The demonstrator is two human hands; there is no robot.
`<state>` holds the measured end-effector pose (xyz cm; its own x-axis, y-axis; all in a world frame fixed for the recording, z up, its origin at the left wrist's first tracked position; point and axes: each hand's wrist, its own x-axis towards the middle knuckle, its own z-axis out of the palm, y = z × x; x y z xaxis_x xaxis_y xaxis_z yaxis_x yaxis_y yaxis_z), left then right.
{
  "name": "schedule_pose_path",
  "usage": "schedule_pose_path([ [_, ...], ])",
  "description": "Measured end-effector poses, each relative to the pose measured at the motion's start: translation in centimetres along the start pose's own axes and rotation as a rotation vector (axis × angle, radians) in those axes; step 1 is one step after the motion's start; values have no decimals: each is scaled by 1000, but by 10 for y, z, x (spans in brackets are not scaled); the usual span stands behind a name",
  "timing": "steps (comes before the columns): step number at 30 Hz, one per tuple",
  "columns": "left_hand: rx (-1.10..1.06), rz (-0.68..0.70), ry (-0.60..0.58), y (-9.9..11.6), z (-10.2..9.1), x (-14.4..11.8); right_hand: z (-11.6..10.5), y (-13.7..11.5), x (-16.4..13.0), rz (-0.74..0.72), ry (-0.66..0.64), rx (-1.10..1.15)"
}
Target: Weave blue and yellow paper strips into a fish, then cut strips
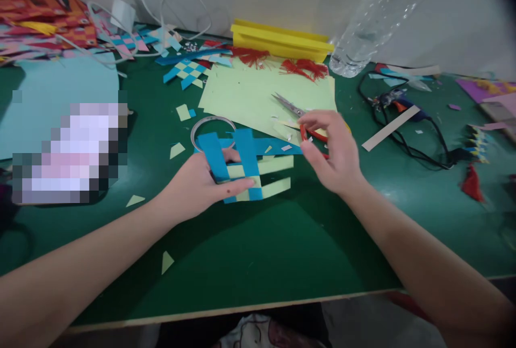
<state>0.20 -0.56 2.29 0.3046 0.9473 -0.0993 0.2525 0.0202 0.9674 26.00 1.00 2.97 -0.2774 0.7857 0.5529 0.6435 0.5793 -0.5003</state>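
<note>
My left hand (201,184) pinches a piece of woven paper strips (250,171), thumb on top and the other fingers underneath. Blue strips cross pale green ones in it, and two green ends stick out to the right. My right hand (332,149) curls round the red handle of a pair of scissors (291,105), thumb and fingers on either side of the loop. The blades point up and left over a stack of pale green paper (242,87). A roll of tape (195,130) lies just behind the woven piece, beside a loose blue strip (278,146).
A clear plastic bottle (363,31) and a yellow folded strip (282,39) stand at the wall. On the left lies a phone (76,154) with its screen blurred. A black cord (431,162) loops at the right. Paper scraps (167,263) dot the green table (282,251).
</note>
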Motion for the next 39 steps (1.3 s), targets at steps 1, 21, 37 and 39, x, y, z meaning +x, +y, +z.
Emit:
schedule_pose_path([
  [1, 9, 16, -30, 1, 1, 0, 2, -5, -2, -20, -70, 81],
  [21, -184, 1, -123, -5, 5, 0, 20, -29, -14, 416, -346, 581],
  [37, 26, 60, -98, 4, 3, 3, 21, -28, -11, 524, -173, 768],
  [39, 72, 51, -119, 6, 3, 3, 22, -26, -11, 517, -174, 789],
])
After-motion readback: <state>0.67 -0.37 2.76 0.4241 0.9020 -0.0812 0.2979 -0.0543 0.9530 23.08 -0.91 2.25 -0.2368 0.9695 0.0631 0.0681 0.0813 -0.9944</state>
